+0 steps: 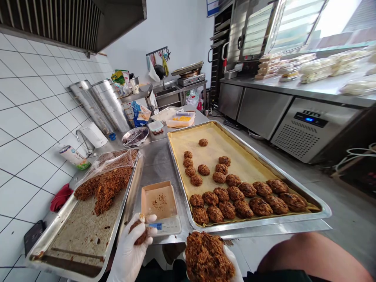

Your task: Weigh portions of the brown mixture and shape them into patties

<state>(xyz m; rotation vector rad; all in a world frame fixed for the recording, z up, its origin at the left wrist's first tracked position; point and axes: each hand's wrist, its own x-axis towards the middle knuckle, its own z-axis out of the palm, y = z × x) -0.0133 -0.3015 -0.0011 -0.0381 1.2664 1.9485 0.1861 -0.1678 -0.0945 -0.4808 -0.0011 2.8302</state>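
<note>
Now, L hand [131, 250] pinching small lump [138, 232] of brown mix just above digital scale [164, 226], R hand [232, 260] cupping big mound [209, 256], w/ patties [226, 194] lined up on tray [323, 213] alongside.

- I see a bright, evenly lit room, with daylight burning out the window [337, 19] at top right.
- Glare lies along the rim of the baking tray [264, 225] and across the steel counter [296, 88].
- Shadows stay soft.
- My wide lens bends the tiled wall [29, 117] near the frame's edge.
- The wrapped packs [329, 64] at right look soft.
</note>
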